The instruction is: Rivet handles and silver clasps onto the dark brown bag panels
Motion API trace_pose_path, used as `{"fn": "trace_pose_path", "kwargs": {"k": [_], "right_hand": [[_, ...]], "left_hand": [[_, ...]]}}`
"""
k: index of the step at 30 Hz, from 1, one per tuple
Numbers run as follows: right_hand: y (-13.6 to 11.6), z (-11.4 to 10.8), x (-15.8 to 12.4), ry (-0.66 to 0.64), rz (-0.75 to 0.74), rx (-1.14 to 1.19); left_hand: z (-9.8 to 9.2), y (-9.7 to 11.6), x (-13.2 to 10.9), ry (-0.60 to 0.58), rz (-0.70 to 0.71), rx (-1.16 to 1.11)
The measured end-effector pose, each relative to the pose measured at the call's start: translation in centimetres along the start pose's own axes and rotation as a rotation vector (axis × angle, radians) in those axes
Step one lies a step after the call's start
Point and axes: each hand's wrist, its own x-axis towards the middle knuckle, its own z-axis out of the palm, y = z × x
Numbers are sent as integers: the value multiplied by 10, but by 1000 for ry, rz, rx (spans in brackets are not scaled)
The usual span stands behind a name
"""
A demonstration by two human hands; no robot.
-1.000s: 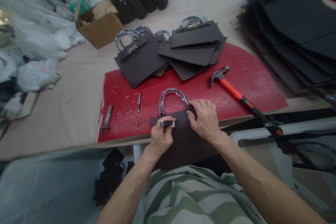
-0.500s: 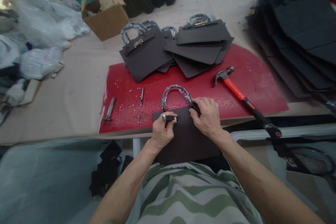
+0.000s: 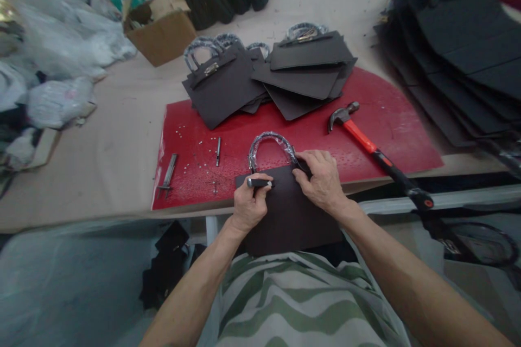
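A dark brown bag panel (image 3: 299, 217) lies at the mat's front edge, its lower part against the striped clothing. From its top edge rises an arched handle (image 3: 271, 136) wrapped in clear plastic. Over the panel's upper left, my left hand (image 3: 249, 203) is closed around a short dark rod (image 3: 259, 182) with a silvery outer end; its exact kind is unclear. At the upper right corner, my right hand (image 3: 321, 179) pinches the panel and a dark strap beside the handle base, thumb on the near side. The fingers partly hide that strap.
On the red mat (image 3: 378, 114) lie a claw hammer (image 3: 366, 143) to the right, a small metal punch (image 3: 218, 152) and a longer metal tool (image 3: 167, 174) to the left. Handled panels (image 3: 222, 89) are piled behind. A cardboard box (image 3: 165, 35) and a dark stack (image 3: 459, 54) flank them.
The view has shifted slightly. The rod in my left hand has tilted a little, with its silvery end less visible. My right hand keeps its hold on the panel's corner.
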Motion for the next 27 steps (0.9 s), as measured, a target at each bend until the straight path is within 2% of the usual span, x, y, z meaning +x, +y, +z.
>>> {"fn": "trace_pose_path", "kwargs": {"k": [4, 9, 12, 15, 18, 20, 23, 27], "right_hand": [[1, 2, -1, 11, -1, -9], [1, 0, 0, -8, 6, 31], [6, -10, 2, -27, -6, 84], [20, -29, 3, 48, -2, 37], [40, -53, 0, 137, 95, -135], [54, -68, -4, 139, 209, -275], [70, -85, -11, 75, 356, -481], [74, -97, -16, -68, 435, -593]], "left_hand": [[0, 1, 2, -24, -23, 19], [3, 1, 7, -52, 43, 15], [4, 1, 8, -82, 64, 20], [5, 2, 7, -64, 55, 18], [4, 2, 7, -61, 40, 8], [4, 2, 8, -78, 27, 7], [4, 0, 9, -95, 3, 3], [4, 0, 9, -97, -5, -10]]}}
